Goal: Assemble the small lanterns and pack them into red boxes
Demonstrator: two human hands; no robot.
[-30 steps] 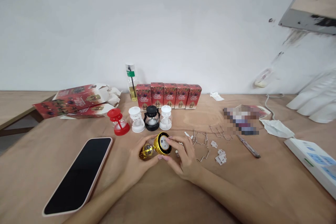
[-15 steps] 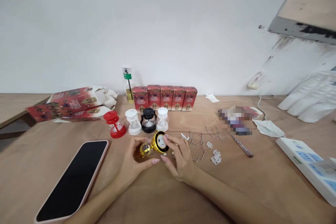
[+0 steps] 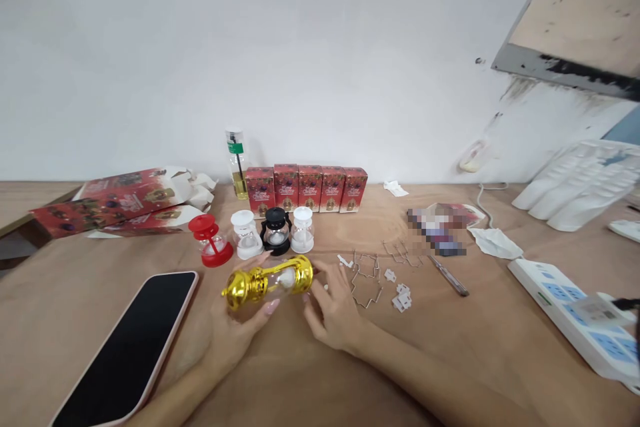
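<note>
Gold lantern (image 3: 260,281) sideways in left hand (image 3: 233,330), right hand (image 3: 334,307) at its base (image 3: 303,273)

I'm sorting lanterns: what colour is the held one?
The held lantern is shiny gold, clear in the middle; head view.

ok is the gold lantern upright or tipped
Tipped: the lantern is nearly level, pointed top to the left, base by the right hand.

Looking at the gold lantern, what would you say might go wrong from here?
The gold lantern is tipped on its side at the left hand and might slip. Swinging it around might knock over the black lantern standing just behind. The small white pieces lie loose near the right hand, so a sideways sweep might scatter them.
</note>
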